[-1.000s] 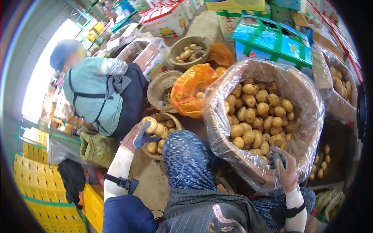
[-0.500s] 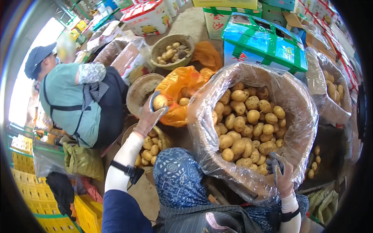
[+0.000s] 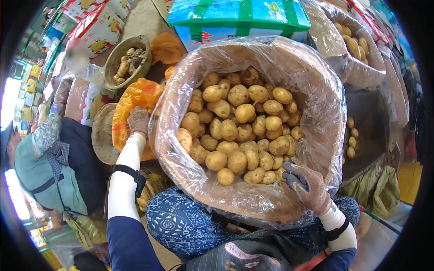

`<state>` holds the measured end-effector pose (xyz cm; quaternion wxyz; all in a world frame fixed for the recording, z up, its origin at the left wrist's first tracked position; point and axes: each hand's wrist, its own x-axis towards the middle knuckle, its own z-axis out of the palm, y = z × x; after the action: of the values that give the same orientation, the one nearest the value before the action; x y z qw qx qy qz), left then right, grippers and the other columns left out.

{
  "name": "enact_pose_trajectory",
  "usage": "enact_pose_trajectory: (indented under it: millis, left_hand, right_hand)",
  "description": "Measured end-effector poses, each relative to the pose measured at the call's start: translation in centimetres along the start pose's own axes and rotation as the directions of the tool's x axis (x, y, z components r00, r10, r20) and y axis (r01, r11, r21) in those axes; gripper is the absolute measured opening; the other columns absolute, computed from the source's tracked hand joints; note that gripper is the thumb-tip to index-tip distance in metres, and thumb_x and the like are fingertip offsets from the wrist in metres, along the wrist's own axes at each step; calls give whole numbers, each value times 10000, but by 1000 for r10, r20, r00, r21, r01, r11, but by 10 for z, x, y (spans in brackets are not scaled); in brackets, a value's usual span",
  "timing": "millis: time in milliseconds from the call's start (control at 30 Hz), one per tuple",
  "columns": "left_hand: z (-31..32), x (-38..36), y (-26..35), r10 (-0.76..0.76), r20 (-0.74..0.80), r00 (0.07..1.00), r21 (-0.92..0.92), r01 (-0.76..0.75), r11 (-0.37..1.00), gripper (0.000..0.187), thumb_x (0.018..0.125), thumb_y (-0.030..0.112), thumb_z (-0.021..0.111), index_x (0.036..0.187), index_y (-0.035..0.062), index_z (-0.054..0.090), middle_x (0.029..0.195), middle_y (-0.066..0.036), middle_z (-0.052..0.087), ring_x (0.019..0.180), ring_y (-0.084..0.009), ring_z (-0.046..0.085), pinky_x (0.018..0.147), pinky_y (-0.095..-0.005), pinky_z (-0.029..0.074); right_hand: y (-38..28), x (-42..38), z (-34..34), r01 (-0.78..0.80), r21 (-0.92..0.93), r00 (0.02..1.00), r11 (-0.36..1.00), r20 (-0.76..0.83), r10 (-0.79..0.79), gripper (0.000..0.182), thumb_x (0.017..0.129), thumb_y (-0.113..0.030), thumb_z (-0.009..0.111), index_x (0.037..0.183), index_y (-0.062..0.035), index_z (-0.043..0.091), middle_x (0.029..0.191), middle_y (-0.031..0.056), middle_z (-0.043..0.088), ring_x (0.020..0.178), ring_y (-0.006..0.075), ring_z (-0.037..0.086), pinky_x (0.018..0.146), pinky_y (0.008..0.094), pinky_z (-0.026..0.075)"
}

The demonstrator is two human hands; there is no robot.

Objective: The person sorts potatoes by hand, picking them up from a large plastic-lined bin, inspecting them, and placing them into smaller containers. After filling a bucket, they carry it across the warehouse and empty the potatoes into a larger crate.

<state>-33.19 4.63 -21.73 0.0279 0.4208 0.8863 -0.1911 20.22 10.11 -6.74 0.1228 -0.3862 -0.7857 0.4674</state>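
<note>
My left hand (image 3: 139, 121), in a work glove, reaches into the orange plastic bag (image 3: 128, 100) on the left. Its fingertips are hidden inside the bag, so whether it holds anything does not show. On the other side, my right hand (image 3: 309, 186), in a glove with grey-blue fingers, hovers at the lower right of the heap of potatoes (image 3: 245, 113). Its fingers are loosely apart, close to the nearest potatoes, and nothing shows in them. The potatoes lie in a large box (image 3: 280, 207) lined with clear plastic.
Left of the bag is a pale bowl (image 3: 102, 135); behind it stands a bucket of potatoes (image 3: 110, 67). A blue carton with green tape (image 3: 226, 12) borders the box's far side. Another person (image 3: 47, 158) sits at left. A second lined box (image 3: 368, 74) stands at upper right.
My left hand, which held a potato above the pale bowl, has moved down into the orange bag. The view has shifted, and my right hand stays by the box's near right edge.
</note>
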Motion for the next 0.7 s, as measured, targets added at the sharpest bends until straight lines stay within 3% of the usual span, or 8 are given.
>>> enact_pose_trajectory:
  millis: [100,267,333,433,500,567,633,700]
  left_hand:
    - [17,-4,2,83,14,996,-55,-82,995,325,919,309,517,1138,126,673,1180,-147,597,1083,-364,562,877,-458,496]
    - [-8,3,-23,330,110,938,-50,-327,944,297,863,245,617,1111,88,666,1028,-180,669,972,-370,632,861,-430,506]
    - [6,18,-50,164,-174,971,-432,-225,873,244,833,185,679,1039,55,684,974,-170,690,935,-344,655,849,-414,512]
    - [-105,-38,-30,10,-434,901,-439,-221,871,193,834,140,695,994,30,687,991,-148,691,911,-295,663,811,-382,518]
    - [-158,-74,-8,-12,-503,864,-463,-258,848,180,842,114,686,997,24,683,1009,-141,689,893,-282,665,792,-370,521]
    - [-196,-109,23,207,-627,751,-520,-601,607,190,820,32,669,1010,26,675,1019,-109,673,879,-258,662,765,-333,523]
    - [-226,-147,72,567,-417,710,-516,-699,496,223,780,22,681,1002,36,663,1039,-137,669,867,-241,655,799,-355,530]
    - [-205,-157,115,913,-287,289,-377,-911,169,297,746,18,694,1035,72,656,1083,-136,649,907,-264,657,792,-364,544]
  right_hand:
    - [-5,-1,-7,26,-72,999,997,24,-24,380,855,25,625,1234,15,593,1066,147,699,967,263,697,856,339,532]
    - [-2,-11,-13,63,-128,997,990,52,-57,459,811,-39,694,1256,-26,582,1014,170,671,934,337,658,809,376,523]
    - [-6,-14,-19,27,-107,997,994,79,-18,427,817,-41,705,1229,-11,597,1049,161,688,962,317,677,813,353,526]
    - [-5,-20,-19,16,-68,986,998,167,-5,540,804,-118,725,1311,-62,547,1044,163,633,929,357,620,813,407,506]
    - [-3,-24,-7,311,-48,944,949,128,-303,510,823,-217,734,1279,-64,564,1108,134,623,960,326,618,834,400,502]
    - [-1,-33,1,292,-153,943,944,208,-259,475,790,-287,738,1202,-87,608,1148,91,614,991,285,609,861,389,496]
    - [9,-46,11,436,-158,843,886,416,-341,411,778,-292,698,1145,-117,634,1140,64,620,1003,250,607,870,371,490]
    - [-3,-55,12,440,-263,854,858,417,-310,321,774,-263,656,1071,-140,662,1123,37,623,986,223,610,833,355,498]
